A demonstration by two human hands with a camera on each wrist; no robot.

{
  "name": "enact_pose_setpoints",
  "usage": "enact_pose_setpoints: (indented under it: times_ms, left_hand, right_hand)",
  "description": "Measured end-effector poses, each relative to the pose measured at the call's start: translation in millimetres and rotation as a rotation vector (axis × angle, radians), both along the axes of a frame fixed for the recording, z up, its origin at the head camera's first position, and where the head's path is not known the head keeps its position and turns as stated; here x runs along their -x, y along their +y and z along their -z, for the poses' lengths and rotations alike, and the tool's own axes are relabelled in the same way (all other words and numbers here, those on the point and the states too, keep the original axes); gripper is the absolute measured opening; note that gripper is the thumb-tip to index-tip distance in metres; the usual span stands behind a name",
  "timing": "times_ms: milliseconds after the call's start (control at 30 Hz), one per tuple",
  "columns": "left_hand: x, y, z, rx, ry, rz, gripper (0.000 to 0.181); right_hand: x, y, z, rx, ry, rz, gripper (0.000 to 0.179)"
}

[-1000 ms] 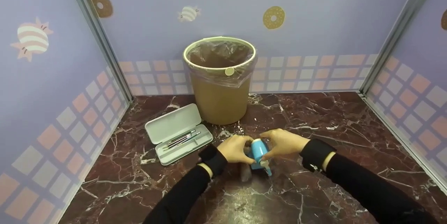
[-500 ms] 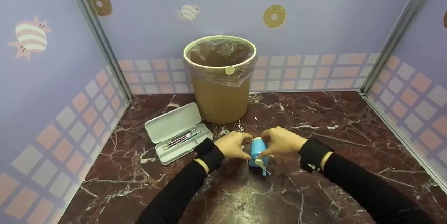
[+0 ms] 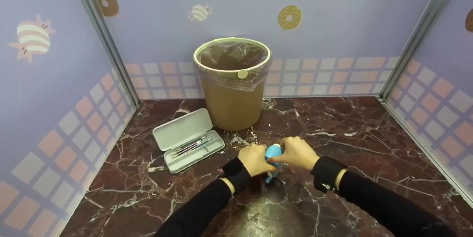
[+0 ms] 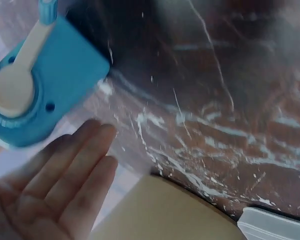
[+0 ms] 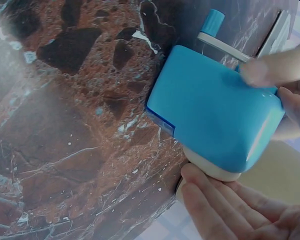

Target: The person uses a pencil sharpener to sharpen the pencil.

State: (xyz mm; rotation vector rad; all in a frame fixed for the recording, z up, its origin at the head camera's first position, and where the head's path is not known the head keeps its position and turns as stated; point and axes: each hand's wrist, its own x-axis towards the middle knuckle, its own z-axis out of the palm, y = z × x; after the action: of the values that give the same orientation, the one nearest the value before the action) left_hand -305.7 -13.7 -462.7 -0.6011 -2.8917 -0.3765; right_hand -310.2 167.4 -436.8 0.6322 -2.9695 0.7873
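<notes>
A blue crank pencil sharpener [image 3: 273,151] with a cream front is tilted between the two hands. My right hand [image 3: 298,153] holds it, thumb near the crank end and fingers at the cream end [image 5: 210,167]. In the left wrist view its cream crank arm [image 4: 34,45] with a blue knob stands out from the back face. My left hand [image 3: 255,160] is close on the left side; its fingers [image 4: 85,175] look extended beside the sharpener, with a small gap in the left wrist view. Whether the left thumb touches it is unclear.
An open pale pencil case [image 3: 194,152] with several pencils [image 3: 190,147] lies to the left. Behind it stands a tan trash bin [image 3: 234,107] lined with a clear bag. Small pale specks are scattered on the dark marbled tabletop [image 3: 351,133]. Patterned walls enclose three sides.
The sharpener has turned, its crank end swinging from the right toward the left. My left hand drew slightly left, then came back right against the sharpener's side. Case and bin are unmoved.
</notes>
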Motion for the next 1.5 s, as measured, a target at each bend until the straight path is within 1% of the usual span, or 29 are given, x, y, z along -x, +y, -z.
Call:
enact_pose_setpoints:
  times_ms: [167,300,400,467,567,633,700,833,967,1100,1200,1367,1500]
  left_hand:
    - [-2.5,8.5,3.6,0.003,0.062,-0.038,0.059]
    - [-3.4,13.5,4.0,0.026,0.111,-0.046,0.059]
    - [-2.8,15.0,3.4,0.043,0.122,-0.038,0.059]
    - [-1.1,14.2,1.3,0.048,0.102,-0.024,0.057]
    - [3.5,9.4,-5.6,0.058,0.042,0.026,0.051]
    - [7.6,4.7,-11.2,0.057,-0.014,0.075,0.047]
    - [11.5,-0.8,-15.8,0.054,-0.067,0.129,0.046]
    - [18.1,-11.8,-21.1,0.035,-0.170,0.217,0.052]
    - [24.6,-20.8,-21.7,0.041,-0.236,0.269,0.057]
    - [28.1,-25.0,-21.6,0.078,-0.251,0.312,0.060]
    - [28.8,-25.5,-23.2,0.096,-0.252,0.337,0.059]
    - [29.5,-25.6,-25.2,0.095,-0.264,0.351,0.057]
    - [30.6,-25.6,-23.9,0.099,-0.266,0.351,0.057]
  right_hand:
    - [-1.2,0,1.9,-0.001,0.019,0.031,0.040]
    - [-1.7,2,1.5,-0.001,0.023,0.047,0.034]
    - [-1.5,4,0.9,0.003,0.007,0.037,0.034]
    - [-1.1,6,1.0,0.014,-0.005,0.015,0.035]
    - [0.1,10,1.8,0.026,0.000,-0.040,0.036]
    - [1.1,14,3.1,0.034,0.003,-0.083,0.038]
    - [2.3,17,5.8,0.037,0.002,-0.126,0.043]
    - [4.5,23,17.1,0.038,-0.014,-0.211,0.057]
    - [4.6,25,35.9,0.062,-0.037,-0.269,0.060]
    - [4.5,22,54.2,0.129,-0.075,-0.260,0.059]
    - [4.9,19,63.3,0.167,-0.084,-0.234,0.060]
    - [8.0,16,72.0,0.242,-0.110,-0.226,0.061]
    - [11.9,17,76.2,0.289,-0.158,-0.233,0.061]
